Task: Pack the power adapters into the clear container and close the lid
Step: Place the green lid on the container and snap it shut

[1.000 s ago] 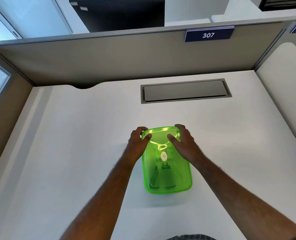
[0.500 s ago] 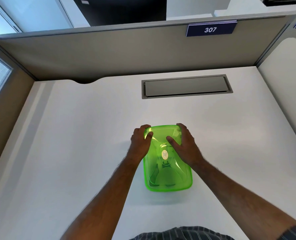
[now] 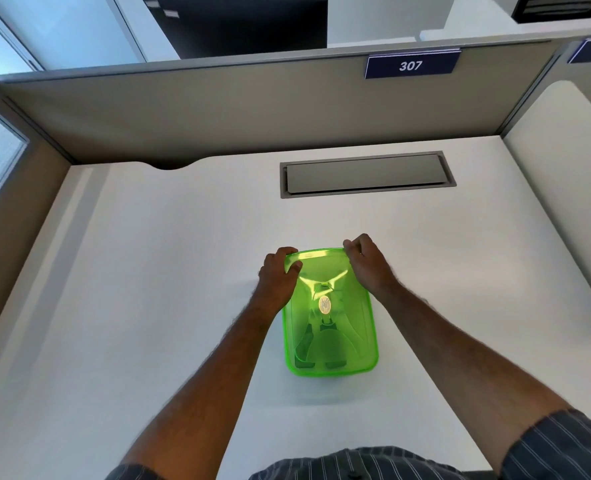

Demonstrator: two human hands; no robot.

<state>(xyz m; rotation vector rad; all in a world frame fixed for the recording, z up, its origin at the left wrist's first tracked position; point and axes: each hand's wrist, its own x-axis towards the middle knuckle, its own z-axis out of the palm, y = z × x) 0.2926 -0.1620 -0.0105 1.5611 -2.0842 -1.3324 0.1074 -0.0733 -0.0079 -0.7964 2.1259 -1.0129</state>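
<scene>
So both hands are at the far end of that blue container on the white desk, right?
Not quite: the container is green, not blue. The head view shows the left hand and right hand at its far end on the white desk.

sleeves (image 3: pixel 564 448): short, dark, thin pale pinstripes | forearms bare | shirt front: same stripe, possibly a button

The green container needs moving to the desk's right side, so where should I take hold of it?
Grip the green container by its two long side rims, one hand from each side. It lies flat and long front to back, lid on, and both hands, left hand and right hand, already sit at its far corners.
</scene>
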